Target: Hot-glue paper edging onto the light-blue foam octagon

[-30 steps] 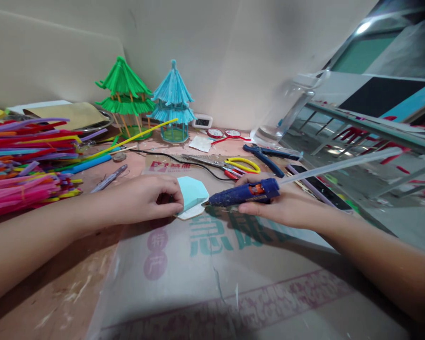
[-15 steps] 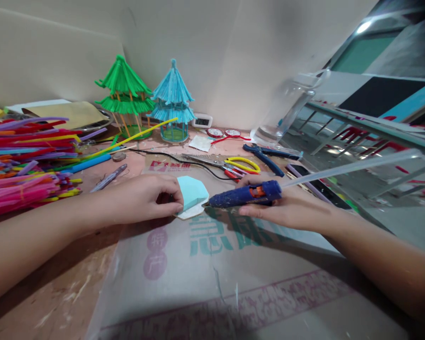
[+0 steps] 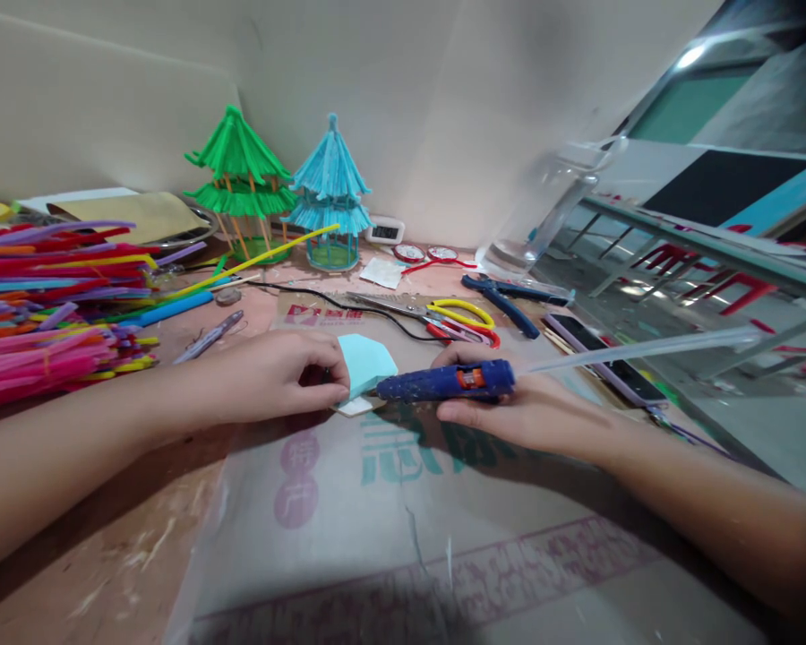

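My left hand [image 3: 305,372] pinches the left edge of a small light-blue piece of paper or foam [image 3: 366,360], whose near side shows a white layer [image 3: 357,407]. In my right hand [image 3: 503,408] is a dark blue hot glue gun [image 3: 443,382], fingers wrapped round it. Its nozzle points left and lies at the near edge of the blue piece; whether it touches cannot be made out. A long clear glue stick [image 3: 638,348] sticks out of the gun's back. Printed cardboard [image 3: 322,546] lies beneath both hands.
Pipe cleaners [image 3: 47,309] are heaped at the left. Behind stand a green pavilion model [image 3: 238,152] and a blue one [image 3: 332,170]. Yellow-handled scissors [image 3: 460,313], blue pliers [image 3: 503,300], a phone [image 3: 604,358] and a clear bottle [image 3: 541,210] lie or stand toward the right.
The glue gun in my right hand has moved left, its nozzle now further along the blue piece's near edge. My left hand keeps its hold almost unmoved.
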`<state>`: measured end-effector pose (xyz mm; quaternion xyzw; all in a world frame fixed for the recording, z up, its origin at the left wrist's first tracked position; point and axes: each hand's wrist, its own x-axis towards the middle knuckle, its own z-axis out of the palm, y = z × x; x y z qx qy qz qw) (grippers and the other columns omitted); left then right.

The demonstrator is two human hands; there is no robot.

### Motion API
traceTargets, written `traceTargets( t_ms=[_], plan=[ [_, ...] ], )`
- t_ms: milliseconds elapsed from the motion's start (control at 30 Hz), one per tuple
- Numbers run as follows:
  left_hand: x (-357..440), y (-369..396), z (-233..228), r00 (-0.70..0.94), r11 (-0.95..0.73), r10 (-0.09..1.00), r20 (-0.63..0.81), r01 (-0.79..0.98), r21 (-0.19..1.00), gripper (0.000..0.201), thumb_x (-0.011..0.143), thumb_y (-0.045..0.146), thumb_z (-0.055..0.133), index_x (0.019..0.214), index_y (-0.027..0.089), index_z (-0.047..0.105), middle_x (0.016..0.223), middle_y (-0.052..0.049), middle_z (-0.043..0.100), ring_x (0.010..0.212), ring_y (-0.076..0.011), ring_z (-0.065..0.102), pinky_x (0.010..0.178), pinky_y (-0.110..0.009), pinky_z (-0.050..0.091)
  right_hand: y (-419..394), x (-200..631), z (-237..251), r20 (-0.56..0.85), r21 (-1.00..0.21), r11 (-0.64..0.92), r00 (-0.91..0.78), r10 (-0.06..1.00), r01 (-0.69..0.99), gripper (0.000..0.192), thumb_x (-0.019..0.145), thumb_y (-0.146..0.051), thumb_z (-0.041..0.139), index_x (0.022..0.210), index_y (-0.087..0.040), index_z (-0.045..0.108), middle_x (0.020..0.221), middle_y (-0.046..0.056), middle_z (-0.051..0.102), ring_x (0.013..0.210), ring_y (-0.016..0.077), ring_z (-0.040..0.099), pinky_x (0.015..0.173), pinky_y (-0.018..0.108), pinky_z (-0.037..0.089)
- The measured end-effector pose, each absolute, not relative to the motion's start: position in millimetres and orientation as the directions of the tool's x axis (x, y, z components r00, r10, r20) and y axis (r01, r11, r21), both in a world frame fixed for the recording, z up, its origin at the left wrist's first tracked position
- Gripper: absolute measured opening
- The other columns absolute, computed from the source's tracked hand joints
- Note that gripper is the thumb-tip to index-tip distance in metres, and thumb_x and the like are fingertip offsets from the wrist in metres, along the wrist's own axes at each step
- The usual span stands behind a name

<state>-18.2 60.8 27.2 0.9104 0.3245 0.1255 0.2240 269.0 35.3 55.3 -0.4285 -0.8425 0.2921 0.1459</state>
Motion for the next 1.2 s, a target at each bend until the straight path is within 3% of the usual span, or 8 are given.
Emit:
traceTargets(
  t_ms=[167, 633, 833, 967, 1067, 1200],
  plan=[
    [-18.6, 60.9, 25.7, 0.751, -0.682, 0.655, 0.08, 0.542, 0.491, 0.018, 0.091, 0.032, 0.056, 0.084, 0.02, 0.068, 0.085, 0.0, 0.067, 0.076, -0.0135, 0.06, 0.067, -0.023, 0.042, 37.3, 268.7, 50.8, 0.019, -0.62, 0.434, -0.54, 0.841, 0.654, 0.04, 0.081, -0.048, 0.07, 0.109, -0.024, 0.056, 0.099, 0.004, 0.071, 0.082, 0.022, 0.067, 0.074, 0.034, 0.051],
    [-17.9, 60.3, 27.6, 0.754, -0.682, 0.653, 0.079, 0.539, 0.495, 0.018, 0.091, 0.03, 0.056, 0.082, 0.02, 0.067, 0.084, 0.001, 0.066, 0.075, -0.0128, 0.059, 0.067, -0.022, 0.042, 38.5, 271.5, 49.5, 0.033, -0.622, 0.468, -0.577, 0.816, 0.627, 0.04, 0.084, -0.047, 0.069, 0.114, -0.023, 0.061, 0.104, 0.005, 0.072, 0.092, 0.0239, 0.068, 0.077, 0.034, 0.053],
    [-17.7, 60.7, 27.0, 0.758, -0.687, 0.645, 0.094, 0.522, 0.505, 0.016, 0.09, 0.028, 0.057, 0.082, 0.019, 0.068, 0.084, 0.001, 0.066, 0.076, -0.0123, 0.06, 0.068, -0.021, 0.043, 40.2, 277.8, 64.2, 0.02, -0.613, 0.479, -0.594, 0.804, 0.628, 0.036, 0.081, -0.041, 0.072, 0.111, -0.022, 0.064, 0.094, 0.004, 0.073, 0.082, 0.0212, 0.069, 0.069, 0.031, 0.055],
    [-18.9, 60.1, 25.1, 0.757, -0.684, 0.643, 0.114, 0.5, 0.532, 0.019, 0.093, 0.029, 0.055, 0.085, 0.019, 0.069, 0.087, 0.001, 0.068, 0.079, -0.0129, 0.062, 0.072, -0.021, 0.045, 50.1, 295.7, 74.1, 0.031, -0.762, 0.413, -0.609, 0.793, 0.499, 0.035, 0.081, -0.048, 0.072, 0.103, -0.023, 0.065, 0.074, 0.001, 0.073, 0.067, 0.0195, 0.069, 0.062, 0.03, 0.056],
    [-17.8, 56.8, 22.7, 0.748, -0.696, 0.645, 0.154, 0.492, 0.523, 0.023, 0.098, 0.03, 0.05, 0.103, 0.022, 0.071, 0.101, -0.001, 0.07, 0.092, -0.0149, 0.065, 0.082, -0.023, 0.046, 71.6, 311.9, 77.4, 0.173, -0.805, 0.403, -0.477, 0.862, 0.436, 0.037, 0.08, -0.057, 0.069, 0.09, -0.021, 0.071, 0.083, 0.005, 0.076, 0.074, 0.022, 0.071, 0.07, 0.033, 0.058],
    [-12.9, 47.6, 21.2, 0.746, -0.746, 0.644, 0.17, 0.562, 0.358, 0.028, 0.1, 0.032, 0.049, 0.119, 0.033, 0.069, 0.107, -0.001, 0.066, 0.092, -0.0165, 0.065, 0.078, -0.025, 0.044, 115.8, 319.9, 84.0, 0.333, -0.756, 0.409, -0.237, 0.913, 0.512, 0.037, 0.072, -0.053, 0.078, 0.093, -0.022, 0.074, 0.09, 0.004, 0.075, 0.086, 0.0234, 0.07, 0.08, 0.034, 0.056]
  ],
)
